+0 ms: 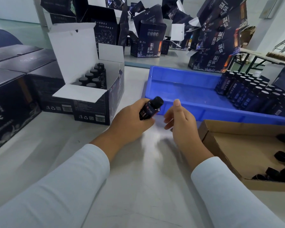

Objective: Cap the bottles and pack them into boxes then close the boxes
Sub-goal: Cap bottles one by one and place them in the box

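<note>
Head view. Left hand [130, 119] grips a small dark glass bottle with a black screw cap [150, 108], fingers curled round its body; the bottle tilts, capped end up and to the right, held above the pale grey desk [130, 186] just in front of the blue plastic tray [184, 89]. Right hand [179, 119] holds nothing; its fingers are loosely curled and its thumb points upward, just beside the bottle but apart from it. Both forearms wear white sleeves [64, 186].

The blue plastic tray holds a block of upright dark bottles [253, 94] at its right end. An open dark printed carton with white inner flaps [92, 94] stands on the desk left of the tray; capped bottles [93, 78] stand inside it in rows. Closed dark cartons [15, 79] sit at far left. A shallow brown cardboard tray [237, 145] at right contains loose black caps [281, 157]. Opened dark cartons [146, 38] are piled at the back.
</note>
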